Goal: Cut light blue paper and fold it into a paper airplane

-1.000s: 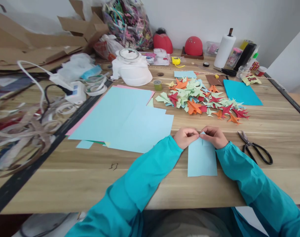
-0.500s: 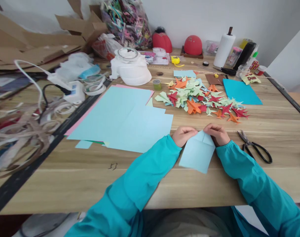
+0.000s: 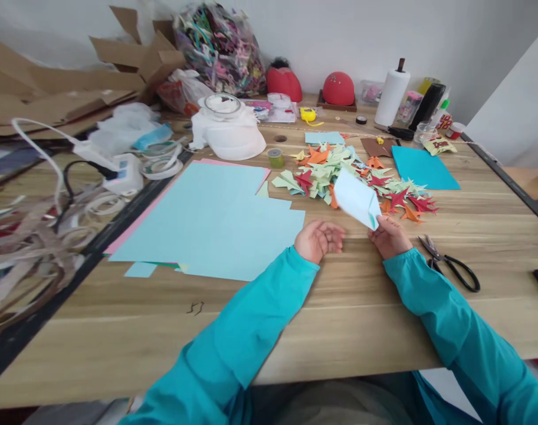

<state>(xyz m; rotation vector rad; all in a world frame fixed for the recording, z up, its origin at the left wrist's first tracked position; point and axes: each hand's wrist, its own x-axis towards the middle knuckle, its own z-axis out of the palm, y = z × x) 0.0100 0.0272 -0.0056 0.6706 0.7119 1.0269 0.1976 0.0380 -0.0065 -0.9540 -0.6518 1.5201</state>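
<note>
Far left, flattened cardboard (image 3: 65,82), then a white power block (image 3: 125,174) with a black lead plugged in, loose strips and tape rolls around it. Next, big light-blue sheets (image 3: 202,218) flat on the wooden counter (image 3: 340,330), pink edge poking out underneath. Behind them, a white cap (image 3: 236,136), then a small green spool (image 3: 275,158). Left hand (image 3: 318,241) just off the sheets' right edge: grip loosely wide, fingers half curled, holding nothing. Folded paper shapes (image 3: 325,168) heaped beyond it, green, orange, red. Small light-blue paper (image 3: 356,198) overlaps the heap from where I stand, can't tell if touching; creased at its near end. Right hand (image 3: 390,237) has that near corner, grip narrow, pinched on it. Turquoise sheet (image 3: 423,168) behind, lying flat. Black-handled scissors (image 3: 455,267) just right of the right hand, blades slightly apart.
</note>
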